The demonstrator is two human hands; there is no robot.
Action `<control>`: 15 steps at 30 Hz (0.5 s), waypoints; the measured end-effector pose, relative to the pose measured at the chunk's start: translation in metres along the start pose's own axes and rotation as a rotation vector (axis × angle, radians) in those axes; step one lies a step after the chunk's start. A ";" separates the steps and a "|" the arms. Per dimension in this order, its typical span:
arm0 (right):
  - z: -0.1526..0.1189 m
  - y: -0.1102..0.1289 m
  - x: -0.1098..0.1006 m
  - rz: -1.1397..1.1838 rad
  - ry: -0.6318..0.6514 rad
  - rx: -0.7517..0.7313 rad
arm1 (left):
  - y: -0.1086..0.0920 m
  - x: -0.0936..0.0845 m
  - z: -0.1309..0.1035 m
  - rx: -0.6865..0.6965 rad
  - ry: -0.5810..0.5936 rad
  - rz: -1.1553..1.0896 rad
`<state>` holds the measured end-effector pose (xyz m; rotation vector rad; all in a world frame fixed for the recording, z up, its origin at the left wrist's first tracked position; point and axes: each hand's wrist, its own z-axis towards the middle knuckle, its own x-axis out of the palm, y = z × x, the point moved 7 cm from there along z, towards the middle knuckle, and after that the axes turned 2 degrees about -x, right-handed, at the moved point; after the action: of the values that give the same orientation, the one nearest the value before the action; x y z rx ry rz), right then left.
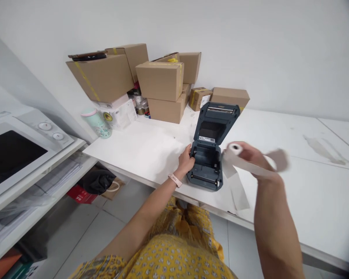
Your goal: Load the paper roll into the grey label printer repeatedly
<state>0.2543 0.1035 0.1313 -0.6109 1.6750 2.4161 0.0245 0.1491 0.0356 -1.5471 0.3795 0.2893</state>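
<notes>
A dark grey label printer [205, 182] stands on the white table with its lid [216, 120] raised and its roll compartment bare. My left hand [186, 160] grips the printer's left side wall, thumb over the edge. To the right of the printer, my right hand [251, 155] is wrapped round a small roll of white paper [234, 148], its dark core hole facing left. A loose strip of paper [237, 190] hangs from the roll onto the table, and another blurred loop sticks out to the right of the hand.
Cardboard boxes [159, 81] are stacked along the wall behind the table [151, 151]. A mint tumbler [97, 124] stands at the back left. A white microwave [26, 135] sits on a shelf at far left. Torn paper residue [324, 150] marks the table at right.
</notes>
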 end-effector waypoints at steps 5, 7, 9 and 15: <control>-0.077 -0.054 -0.076 0.136 -0.623 0.171 | 0.000 0.000 0.001 -0.011 -0.010 0.003; -0.098 -0.089 -0.074 0.088 -0.716 0.288 | -0.001 0.000 0.001 -0.008 -0.013 0.006; -0.112 -0.120 -0.062 0.045 -0.749 0.380 | -0.003 -0.001 0.000 -0.002 -0.015 -0.002; -0.130 -0.159 -0.036 -0.066 -0.688 0.474 | -0.001 0.000 0.001 0.020 -0.019 -0.037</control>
<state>0.3727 0.0465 -0.0303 0.2121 1.7419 1.7614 0.0252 0.1502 0.0368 -1.5287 0.3379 0.2709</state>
